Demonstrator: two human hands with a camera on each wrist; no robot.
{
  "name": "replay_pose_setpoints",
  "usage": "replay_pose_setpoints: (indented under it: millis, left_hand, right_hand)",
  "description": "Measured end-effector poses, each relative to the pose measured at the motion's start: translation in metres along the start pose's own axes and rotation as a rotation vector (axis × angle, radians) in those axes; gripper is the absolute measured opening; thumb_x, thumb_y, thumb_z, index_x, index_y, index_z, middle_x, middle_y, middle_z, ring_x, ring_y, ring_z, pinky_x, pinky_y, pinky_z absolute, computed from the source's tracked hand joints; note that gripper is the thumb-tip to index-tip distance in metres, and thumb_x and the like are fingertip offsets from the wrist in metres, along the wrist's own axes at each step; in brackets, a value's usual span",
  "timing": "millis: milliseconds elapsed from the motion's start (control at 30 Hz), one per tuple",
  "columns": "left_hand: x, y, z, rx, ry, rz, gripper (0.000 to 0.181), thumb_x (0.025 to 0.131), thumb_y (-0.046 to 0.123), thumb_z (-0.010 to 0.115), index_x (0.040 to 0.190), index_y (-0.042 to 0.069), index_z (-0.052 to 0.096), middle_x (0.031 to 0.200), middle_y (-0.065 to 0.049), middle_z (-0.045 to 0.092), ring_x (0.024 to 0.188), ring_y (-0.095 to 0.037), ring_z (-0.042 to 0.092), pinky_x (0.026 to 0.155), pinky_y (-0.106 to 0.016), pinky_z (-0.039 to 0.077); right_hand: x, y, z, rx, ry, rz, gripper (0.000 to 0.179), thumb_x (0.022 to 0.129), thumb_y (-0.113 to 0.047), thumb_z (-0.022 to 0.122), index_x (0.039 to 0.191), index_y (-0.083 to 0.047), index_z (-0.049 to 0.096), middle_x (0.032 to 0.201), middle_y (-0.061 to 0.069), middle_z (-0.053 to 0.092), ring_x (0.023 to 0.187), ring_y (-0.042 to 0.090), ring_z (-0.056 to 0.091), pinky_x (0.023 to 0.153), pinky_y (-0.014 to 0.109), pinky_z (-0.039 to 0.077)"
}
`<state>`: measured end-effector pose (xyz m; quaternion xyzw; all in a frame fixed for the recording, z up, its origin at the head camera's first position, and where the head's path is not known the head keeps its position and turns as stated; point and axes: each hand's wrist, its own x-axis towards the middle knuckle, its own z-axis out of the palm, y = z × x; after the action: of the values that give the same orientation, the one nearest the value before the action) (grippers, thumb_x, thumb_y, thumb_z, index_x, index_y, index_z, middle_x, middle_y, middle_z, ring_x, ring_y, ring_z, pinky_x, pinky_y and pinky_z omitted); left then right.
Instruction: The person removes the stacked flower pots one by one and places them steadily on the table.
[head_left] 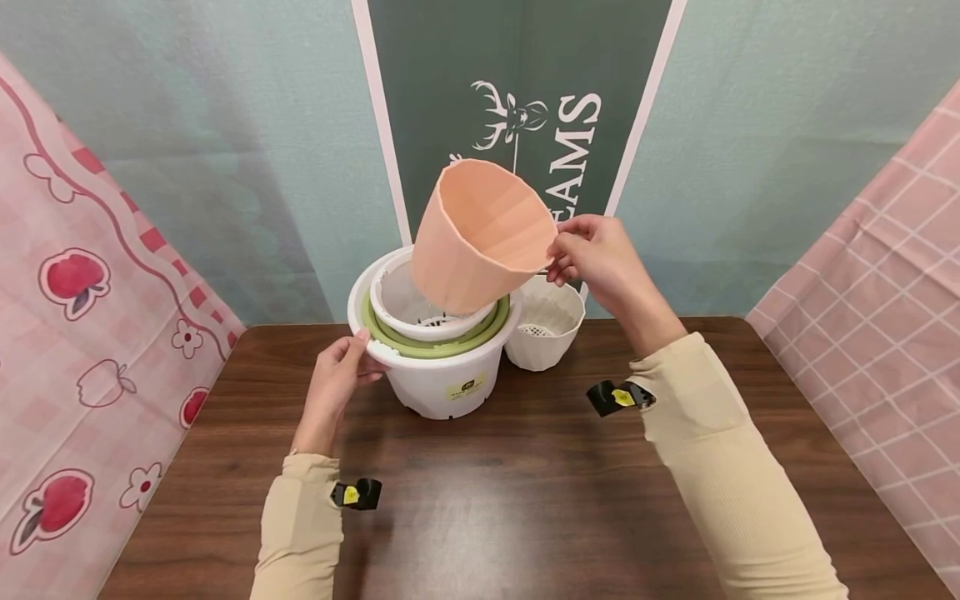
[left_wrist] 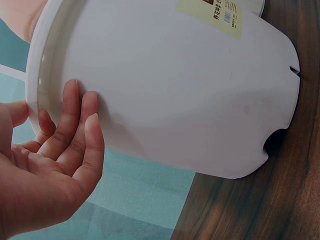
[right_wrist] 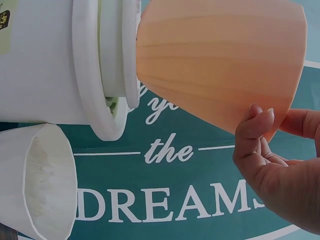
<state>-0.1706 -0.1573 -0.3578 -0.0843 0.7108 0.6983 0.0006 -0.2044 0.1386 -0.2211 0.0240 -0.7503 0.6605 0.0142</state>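
My right hand (head_left: 600, 258) pinches the rim of a peach-coloured flower pot (head_left: 461, 271), thumb on one side of the wall and fingers on the other. That pot is tilted, its mouth facing up and to the right, over a nested stack. The stack is a large white flower pot (head_left: 442, 390) outside, a green pot (head_left: 423, 350) within it and a smaller white pot (head_left: 392, 292) innermost. With thumb and fingers my left hand (head_left: 336, 375) grips the large pot's left rim; in the left wrist view its fingers (left_wrist: 90, 135) curl beneath that rim.
A small white faceted pot (head_left: 540, 350) with a perforated bottom stands right of the stack. Everything rests near the back edge of a dark wooden table (head_left: 480, 508). Behind hangs a green and blue cloth (head_left: 285, 167); pink patterned cloths hang at both sides.
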Motion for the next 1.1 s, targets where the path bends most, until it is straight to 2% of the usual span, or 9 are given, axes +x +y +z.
replay_pose_setpoints:
  millis: [233,567,1100]
  left_hand:
    - [-0.001,-0.001,-0.002,0.007,-0.001,0.002,0.032,0.096,0.033,0.047,0.087,0.002,0.051,0.063,0.004,0.062,0.064,-0.008,0.063,0.061,-0.021,0.053]
    - [-0.001,-0.002,-0.004,-0.01,-0.013,0.006,0.032,0.095,0.034,0.048,0.088,0.002,0.051,0.065,0.004,0.062,0.064,-0.007,0.062,0.061,-0.02,0.052]
    - [-0.004,-0.005,-0.007,-0.005,-0.03,0.01,0.033,0.096,0.034,0.047,0.089,0.002,0.051,0.064,0.004,0.062,0.065,-0.007,0.063,0.061,-0.021,0.053]
  right_hand:
    - [-0.005,-0.004,-0.002,-0.008,0.007,-0.002,0.018,0.085,0.007,0.047,0.101,0.014,0.047,0.064,0.009,0.058,0.047,0.013,0.055,0.046,0.021,0.05]
    - [-0.01,-0.004,-0.005,-0.04,0.025,0.002,0.022,0.086,0.006,0.046,0.106,0.015,0.048,0.066,0.009,0.059,0.048,0.012,0.056,0.048,0.021,0.051]
    - [-0.025,-0.002,-0.014,-0.073,0.031,-0.016,0.02,0.085,0.006,0.044,0.102,0.015,0.047,0.063,0.007,0.06,0.047,0.012,0.056,0.046,0.021,0.049]
